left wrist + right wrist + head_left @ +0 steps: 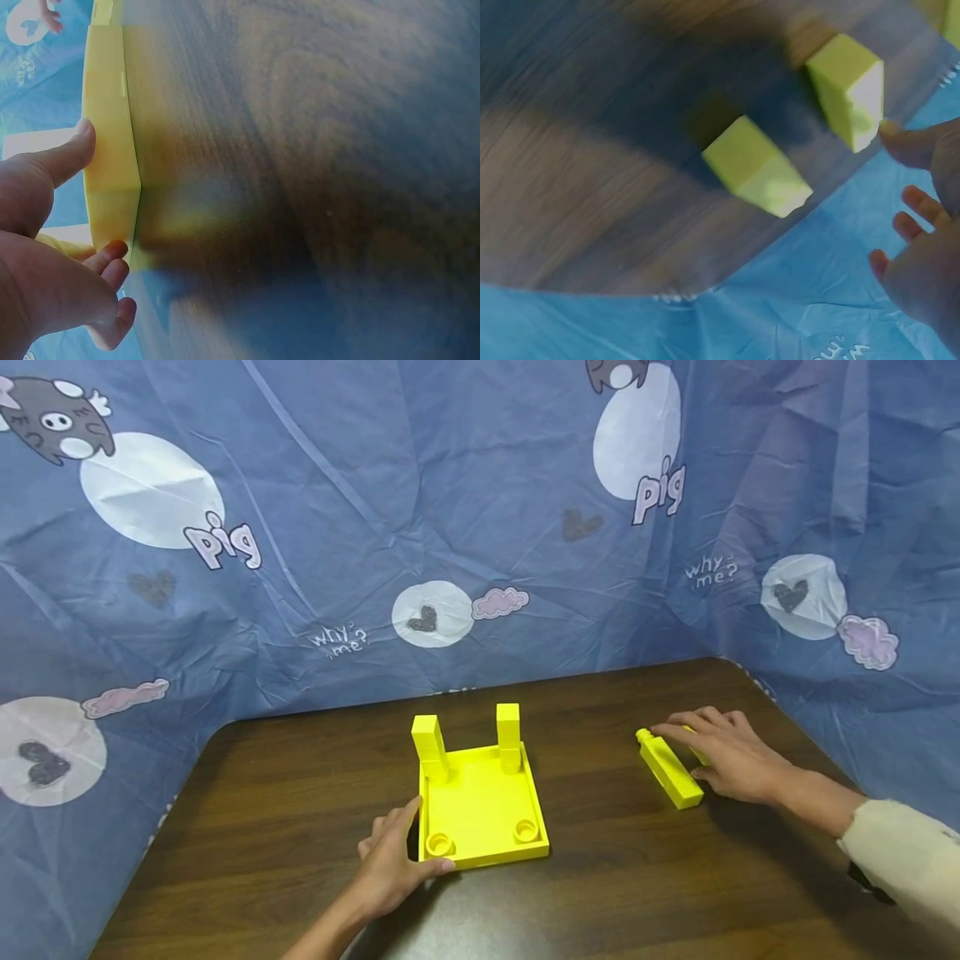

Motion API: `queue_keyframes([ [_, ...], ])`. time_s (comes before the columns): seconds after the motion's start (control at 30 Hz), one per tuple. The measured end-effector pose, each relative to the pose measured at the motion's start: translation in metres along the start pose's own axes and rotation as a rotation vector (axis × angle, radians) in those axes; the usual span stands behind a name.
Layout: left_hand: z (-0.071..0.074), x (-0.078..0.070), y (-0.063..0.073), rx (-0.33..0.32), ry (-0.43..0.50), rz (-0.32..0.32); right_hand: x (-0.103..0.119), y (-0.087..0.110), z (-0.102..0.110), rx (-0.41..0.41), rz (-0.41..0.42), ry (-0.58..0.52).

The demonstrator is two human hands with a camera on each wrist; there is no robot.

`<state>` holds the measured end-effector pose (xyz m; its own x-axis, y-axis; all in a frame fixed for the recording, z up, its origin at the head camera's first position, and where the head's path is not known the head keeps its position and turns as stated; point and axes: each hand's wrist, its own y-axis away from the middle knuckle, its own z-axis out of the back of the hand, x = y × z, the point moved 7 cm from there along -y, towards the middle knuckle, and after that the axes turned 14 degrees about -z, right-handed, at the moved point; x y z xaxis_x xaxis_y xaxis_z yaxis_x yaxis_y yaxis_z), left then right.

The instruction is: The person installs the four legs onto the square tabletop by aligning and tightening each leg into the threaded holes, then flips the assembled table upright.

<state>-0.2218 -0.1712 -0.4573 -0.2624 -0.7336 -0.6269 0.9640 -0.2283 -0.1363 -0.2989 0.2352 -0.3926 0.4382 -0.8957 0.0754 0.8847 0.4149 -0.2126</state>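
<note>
A square yellow tray-like base [480,806] has a low rim, with two upright square posts at its back corners: a left post [430,747] and a right post [508,735]. Round sockets, left [440,844] and right [526,832], show at the front corners. My left hand [390,862] holds the front left corner, thumb along the front wall and fingers at the left side. Over to the right, a loose yellow post [670,770] with a round peg end lies flat. My right hand [729,753] hovers over a second post [757,166], fingers spread, thumb [907,144] right at the first post.
Everything stands on a dark brown wooden table [300,827] with rounded back corners. Behind it and along the sides hangs a blue cloth [480,510] printed with pigs, hearts and clouds. The second loose post is mostly hidden behind the right hand in the head view.
</note>
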Motion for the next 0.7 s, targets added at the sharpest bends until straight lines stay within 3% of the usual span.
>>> queue_keyframes([
  [0.23, 0.001, -0.001, 0.0, 0.001, 0.006, 0.004, 0.0, 0.006, -0.008, -0.023, 0.179, 0.217],
  [0.5, 0.0, -0.001, 0.001, 0.001, -0.004, 0.002, 0.003, 0.012, -0.022, -0.031, 0.324, 0.323],
  [0.7, 0.0, 0.001, 0.0, 0.002, -0.014, 0.004, 0.006, 0.018, -0.028, -0.096, 0.453, 0.373],
])
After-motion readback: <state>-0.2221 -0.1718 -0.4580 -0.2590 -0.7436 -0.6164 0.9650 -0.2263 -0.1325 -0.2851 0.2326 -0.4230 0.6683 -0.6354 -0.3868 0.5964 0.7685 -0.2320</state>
